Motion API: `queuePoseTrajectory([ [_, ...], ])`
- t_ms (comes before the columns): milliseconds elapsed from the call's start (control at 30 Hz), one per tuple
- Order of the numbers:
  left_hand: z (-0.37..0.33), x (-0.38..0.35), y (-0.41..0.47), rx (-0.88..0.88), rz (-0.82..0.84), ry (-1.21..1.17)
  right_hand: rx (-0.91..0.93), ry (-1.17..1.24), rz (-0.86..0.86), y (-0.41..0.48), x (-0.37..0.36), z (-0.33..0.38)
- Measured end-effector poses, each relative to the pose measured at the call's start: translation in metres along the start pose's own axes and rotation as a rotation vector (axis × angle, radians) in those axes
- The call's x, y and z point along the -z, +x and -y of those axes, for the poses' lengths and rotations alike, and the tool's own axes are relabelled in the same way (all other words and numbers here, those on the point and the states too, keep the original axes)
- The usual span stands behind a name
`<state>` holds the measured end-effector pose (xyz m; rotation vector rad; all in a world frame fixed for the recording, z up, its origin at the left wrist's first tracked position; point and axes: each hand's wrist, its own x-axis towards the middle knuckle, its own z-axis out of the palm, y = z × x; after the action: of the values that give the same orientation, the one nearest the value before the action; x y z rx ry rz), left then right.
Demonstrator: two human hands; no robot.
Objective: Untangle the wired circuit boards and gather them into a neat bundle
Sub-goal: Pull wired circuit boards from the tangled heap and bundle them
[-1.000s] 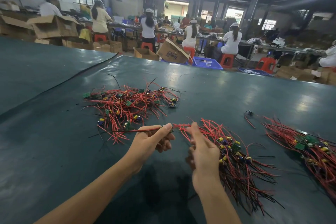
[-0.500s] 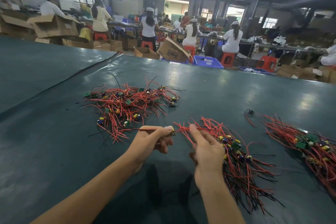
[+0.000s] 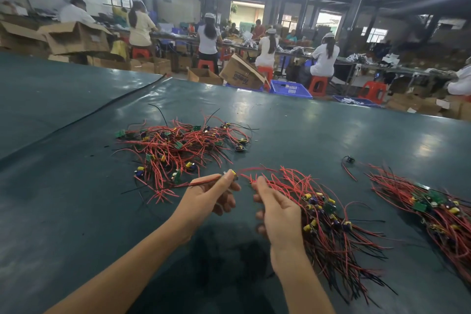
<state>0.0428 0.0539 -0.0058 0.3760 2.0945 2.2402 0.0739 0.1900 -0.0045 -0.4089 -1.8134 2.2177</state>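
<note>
A dark green table (image 3: 305,130) fills the view. Beyond its far edge, people sit on red stools at benches among cardboard boxes (image 3: 240,76) and a blue crate (image 3: 290,89).

Three heaps of red-wired boards lie on the table. A loose tangle (image 3: 178,145) sits ahead and left of the hands. A combed bundle (image 3: 328,219) lies just right of the right hand, with its boards clustered in the middle and wires fanning toward and away from the person. A third heap (image 3: 433,206) lies well off to the right, apart from both hands.

The left hand (image 3: 209,201) is raised between tangle and bundle. Its thumb and forefinger pinch a single board (image 3: 231,175) with a yellow part. That board's red wires (image 3: 198,182) trail left toward the near edge of the tangle.

The right hand (image 3: 277,214) shows its back, with the forefinger up and the other fingers loosely bent. It sits against the bundle's left side, with wire ends by its fingertip. Whether it actually grips any wires cannot be told.

A small stray lead (image 3: 348,160) lies alone between the bundle and the third heap.
</note>
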Motion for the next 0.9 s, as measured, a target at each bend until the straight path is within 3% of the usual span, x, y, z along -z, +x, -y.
queuePoseTrajectory([
  [133, 0.007, -0.005, -0.005, -0.153, 0.119, 0.264, 0.095, -0.112, 0.078, -0.011, -0.009, -0.004],
  [300, 0.012, -0.001, -0.011, -0.419, 0.276, 0.585, 0.075, 0.077, -0.031, -0.006, -0.002, 0.005],
  [400, 0.009, -0.002, -0.012, -0.480, 0.308, 0.663, 0.064, 0.101, -0.038, -0.006, -0.001, 0.007],
  [533, 0.008, 0.000, -0.012, -0.597, 0.244, 0.800, -0.026, 0.343, -0.091, -0.004, 0.003, 0.016],
  [633, 0.009, 0.009, -0.009, -0.584, 0.152, 0.923, -0.091, 0.355, -0.149, 0.000, 0.013, 0.021],
  [900, 0.017, 0.057, 0.014, -0.467, -0.274, 1.174, 0.120, -0.226, -0.116, 0.012, 0.025, 0.001],
])
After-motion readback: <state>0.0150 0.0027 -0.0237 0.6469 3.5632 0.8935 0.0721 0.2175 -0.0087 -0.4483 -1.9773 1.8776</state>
